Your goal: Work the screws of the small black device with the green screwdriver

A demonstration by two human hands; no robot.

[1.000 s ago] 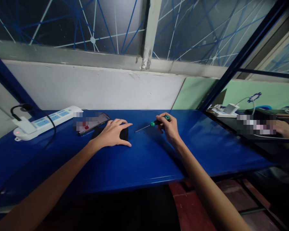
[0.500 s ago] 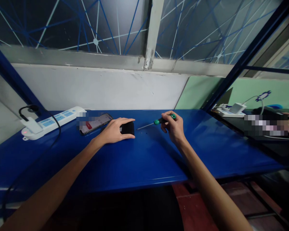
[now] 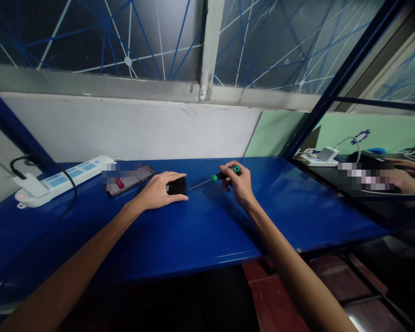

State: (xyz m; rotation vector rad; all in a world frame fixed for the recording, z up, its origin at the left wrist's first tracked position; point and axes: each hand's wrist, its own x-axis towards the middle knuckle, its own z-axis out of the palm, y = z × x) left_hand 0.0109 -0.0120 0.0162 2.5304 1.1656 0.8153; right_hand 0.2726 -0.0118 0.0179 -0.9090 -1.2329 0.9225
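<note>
My left hand [image 3: 159, 190] is closed around a small flat black box-shaped device [image 3: 177, 186], thumb on the near side and fingers on the far side, holding it down on the blue table. In my right hand [image 3: 238, 183] is a screwdriver [image 3: 218, 177] with a green and black handle, its thin shaft pointing left. The shaft's tip is at or very near the device's right end; contact cannot be made out. Two tiny dark bits, perhaps screws [image 3: 204, 192], lie on the table below the shaft.
A lit phone [image 3: 133, 180] lies left of the device. Farther left is a white power strip [image 3: 67, 179] with a plugged-in adapter and black cable. The blue table [image 3: 207, 235] meets the wall behind. At right, another person's hand [image 3: 410, 177] is over a dark neighbouring desk.
The whole view has shifted, so everything appears farther left. The screwdriver tip sits slightly closer to the device's end. Both hands keep their hold.
</note>
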